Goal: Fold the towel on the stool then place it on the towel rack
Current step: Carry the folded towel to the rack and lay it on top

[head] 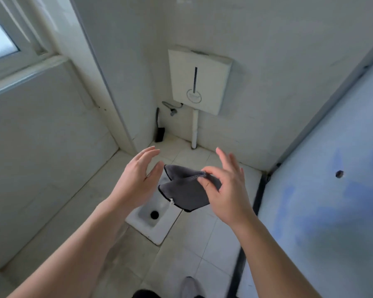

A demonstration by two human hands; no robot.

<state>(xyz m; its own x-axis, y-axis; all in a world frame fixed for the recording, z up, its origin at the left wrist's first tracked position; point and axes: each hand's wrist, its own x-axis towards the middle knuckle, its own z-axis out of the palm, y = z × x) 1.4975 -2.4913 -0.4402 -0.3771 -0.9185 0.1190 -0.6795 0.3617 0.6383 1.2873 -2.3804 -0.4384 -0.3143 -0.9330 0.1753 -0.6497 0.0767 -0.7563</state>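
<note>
Head view, tiled washroom stall. The towel, small and dark grey with a darker edge trim, is held in the air in front of the person, above the squat pan set into the floor; it touches no surface. It hangs doubled over, two layers spreading toward the left.

Right hand: thumb and forefinger pinched together on the towel's upper right edge; the other fingers are raised and spread, off the cloth. This pinch is the only grip on the towel.

Left hand: open, palm turned toward the towel, fingers loosely curved, holding nothing. Its thumb tip lies just beside the towel's left corner (touching or a hair apart, cannot tell; the frame is blurred there).

Background: white wall cistern with a down pipe, a dark brush in the corner, a window at upper left, and a pale blue panel at right. No stool or towel rack in frame.
</note>
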